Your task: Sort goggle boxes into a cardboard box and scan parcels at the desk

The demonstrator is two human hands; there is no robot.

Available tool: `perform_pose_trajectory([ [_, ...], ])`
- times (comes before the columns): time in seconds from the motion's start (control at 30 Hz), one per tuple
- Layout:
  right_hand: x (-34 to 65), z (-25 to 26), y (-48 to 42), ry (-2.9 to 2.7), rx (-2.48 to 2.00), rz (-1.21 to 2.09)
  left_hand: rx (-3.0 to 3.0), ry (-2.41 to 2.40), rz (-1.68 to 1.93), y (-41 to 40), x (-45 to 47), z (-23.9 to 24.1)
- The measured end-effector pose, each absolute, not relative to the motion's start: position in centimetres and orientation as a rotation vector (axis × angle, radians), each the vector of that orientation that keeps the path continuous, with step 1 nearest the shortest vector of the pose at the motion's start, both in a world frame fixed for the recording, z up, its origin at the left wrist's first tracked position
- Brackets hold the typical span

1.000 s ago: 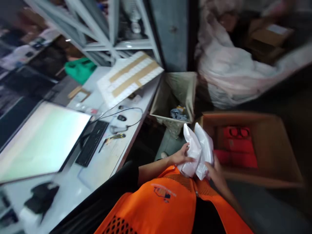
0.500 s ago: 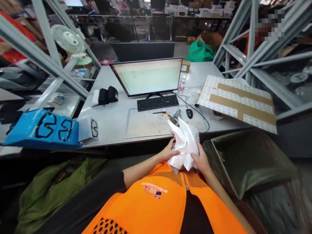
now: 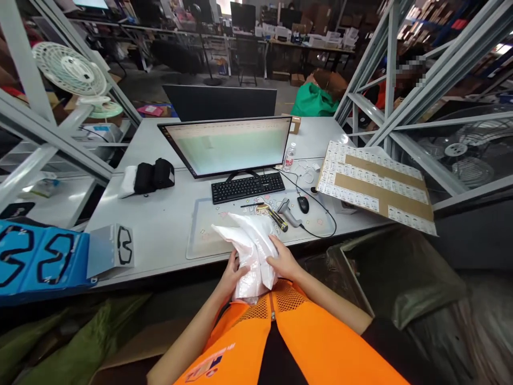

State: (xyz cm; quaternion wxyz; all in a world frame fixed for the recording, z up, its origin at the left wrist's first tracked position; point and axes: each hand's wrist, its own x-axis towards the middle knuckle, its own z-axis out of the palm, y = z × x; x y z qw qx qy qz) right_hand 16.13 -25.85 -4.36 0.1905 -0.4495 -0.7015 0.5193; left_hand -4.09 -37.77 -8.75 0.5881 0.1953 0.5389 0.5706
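Note:
A white plastic mailing bag [image 3: 250, 254], creased down its middle, is held between my two hands at the front edge of the desk, close to my orange vest. My left hand [image 3: 232, 275] grips its left side, thumb on top. On the right side my right hand [image 3: 282, 259] holds it the same way, with the fingers partly hidden. Just beyond the bag lie a yellow-and-black utility knife [image 3: 278, 219] and a grey barcode scanner [image 3: 289, 213] on a printed desk mat [image 3: 204, 240]. What the bag contains cannot be seen.
Behind are a keyboard [image 3: 248, 187], a mouse [image 3: 303, 204], a monitor [image 3: 228, 144] and a bottle [image 3: 289, 156]. A label-covered cardboard sheet [image 3: 377, 184] overhangs the desk's right side. Blue boxes [image 3: 44, 262] stand left; an open-topped bin [image 3: 401, 272] is below right. Metal frames flank the desk.
Both hands have carried the white bag leftward over the mat's front edge, and the knife and scanner now show more fully. My view has also shifted. Both hands keep their hold.

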Motion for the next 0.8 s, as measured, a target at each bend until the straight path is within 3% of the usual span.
perform_pose_trajectory([
  [0.23,20.4,-5.7,-22.3,-1.839,-1.3,1.458,0.574,1.224,1.234,-31.8,-1.8,-7.7],
  [0.47,22.5,-5.8,-16.0,-1.96,-1.197,1.451,0.649,1.246,1.374,-27.0,-0.2,-6.3],
  [0.8,12.2,-6.2,-14.3,-2.257,-0.872,1.635,0.349,1.401,1.653,-33.1,-4.7,-7.5],
])
